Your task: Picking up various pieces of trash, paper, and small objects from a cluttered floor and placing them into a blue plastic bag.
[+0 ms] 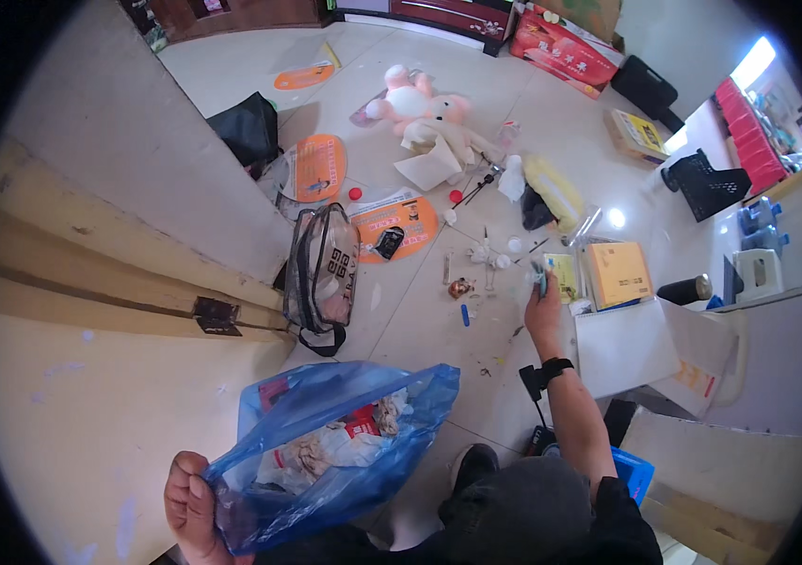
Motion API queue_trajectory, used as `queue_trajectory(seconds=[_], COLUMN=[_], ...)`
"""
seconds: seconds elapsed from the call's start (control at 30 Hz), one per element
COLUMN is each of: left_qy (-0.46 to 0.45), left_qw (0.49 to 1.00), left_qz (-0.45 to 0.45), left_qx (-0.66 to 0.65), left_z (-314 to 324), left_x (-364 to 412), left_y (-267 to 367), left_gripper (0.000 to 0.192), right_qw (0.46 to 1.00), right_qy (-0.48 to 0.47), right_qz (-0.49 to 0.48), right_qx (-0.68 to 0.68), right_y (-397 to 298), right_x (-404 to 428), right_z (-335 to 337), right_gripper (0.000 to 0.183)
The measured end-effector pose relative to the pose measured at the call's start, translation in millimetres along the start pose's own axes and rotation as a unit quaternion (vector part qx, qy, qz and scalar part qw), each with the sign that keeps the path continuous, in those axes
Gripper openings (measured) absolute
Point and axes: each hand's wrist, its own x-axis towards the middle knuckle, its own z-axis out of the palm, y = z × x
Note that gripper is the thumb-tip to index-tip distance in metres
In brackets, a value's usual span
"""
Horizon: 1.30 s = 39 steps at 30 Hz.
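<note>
My left hand (190, 498) grips the rim of a blue plastic bag (401, 452) at the lower left. The bag's mouth gapes, and inside lie crumpled tissues (309, 452) and a red wrapper (362, 421). My right hand (543, 311) reaches out low over the tiled floor. A small teal item (541, 280) with some clear plastic is in its fingers; exactly what it is, I cannot tell. Beside that hand lies a yellow card or packet (560, 277). To its left are a blue cap-like piece (465, 315), a shiny brown-and-gold trinket (460, 287) and white scraps (489, 256).
A clear zippered bag (323, 268) stands by the door frame (231, 314). Orange printed fans (397, 222), a pink plush toy (411, 102) and a yellow fuzzy item (553, 191) lie farther off. At right are an orange-covered book (620, 274), white paper (623, 346) and a black bottle (685, 289).
</note>
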Motion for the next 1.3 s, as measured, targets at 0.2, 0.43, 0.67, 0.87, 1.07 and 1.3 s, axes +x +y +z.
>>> queue_trajectory(seconds=[0.2,0.43,0.67,0.87,1.07,1.3], left_qy=[0.002,-0.028,0.008,-0.011,-0.006,-0.02], left_qw=[1.0,0.998,0.996,0.996,0.994,0.997], left_qz=[-0.01,-0.048,-0.079,-0.087,-0.106,-0.076], left_qx=[0.018,-0.023,-0.033,-0.012,0.007,-0.002], left_z=[-7.3,3.3,8.4,6.1,16.3,14.5], left_x=[4.7,3.2,6.5,11.1,-1.3,-8.8], left_y=[0.4,12.1,11.3,7.4,30.7,30.0], left_gripper=[0.023,0.022,0.021,0.022,0.021,0.027], right_qw=[0.983,0.938,0.919,0.899,0.938,0.804], right_qy=[-0.084,-0.206,-0.214,-0.256,-0.217,-0.371], right_qz=[-0.156,-0.214,-0.275,-0.336,-0.267,-0.151], right_qx=[0.043,-0.178,-0.183,-0.117,0.037,0.438], right_y=[-54.8,-85.2,-81.5,-77.2,-78.8,-203.2], right_x=[29.8,-8.9,-32.3,-53.6,-22.8,-50.6], right_z=[26.1,73.5,64.7,77.4,85.6,-69.1], right_gripper=[0.05,0.054,0.063,0.042,0.046,0.042])
